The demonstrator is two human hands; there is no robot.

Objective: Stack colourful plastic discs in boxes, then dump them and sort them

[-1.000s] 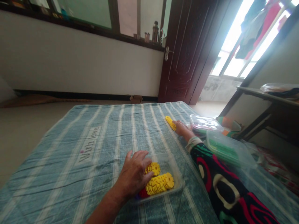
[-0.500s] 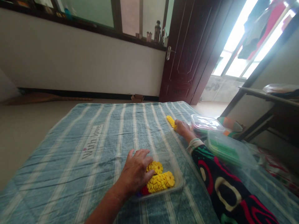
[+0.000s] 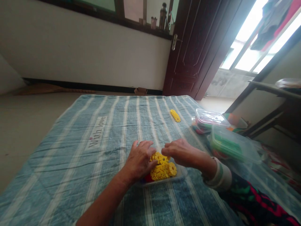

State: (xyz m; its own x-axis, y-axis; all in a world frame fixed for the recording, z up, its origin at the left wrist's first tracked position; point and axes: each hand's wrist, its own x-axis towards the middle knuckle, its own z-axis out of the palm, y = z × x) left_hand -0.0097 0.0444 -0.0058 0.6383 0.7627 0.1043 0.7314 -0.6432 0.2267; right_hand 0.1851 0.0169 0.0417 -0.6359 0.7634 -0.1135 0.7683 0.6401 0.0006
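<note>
A clear plastic container [image 3: 181, 172] stands on the bed in front of me, holding rows of yellow flower-shaped plastic pieces [image 3: 162, 171] and some red ones [image 3: 148, 178]. My left hand [image 3: 141, 160] reaches over its left side, thumb and fingers curved around the end of the upper yellow row. Above the container's far right part is my right hand [image 3: 180, 152], its fingers curled together by the upper yellow pieces. Whatever those fingers hold is hidden. Farther off, a short row of yellow pieces [image 3: 175, 115] lies on the striped bed cover [image 3: 113, 157].
To the right sit a lidded clear box [image 3: 211, 117] and a clear box with green contents [image 3: 228, 146]. A dark shelf [image 3: 275, 89] stands beyond them. Past the bed's far edge are a brown door [image 3: 188, 47] and a small cardboard box [image 3: 140, 91].
My right hand has left the yellow row on the bed and come back to the container. That row stays on the cover. My left hand keeps its place at the container; the view has tilted slightly down.
</note>
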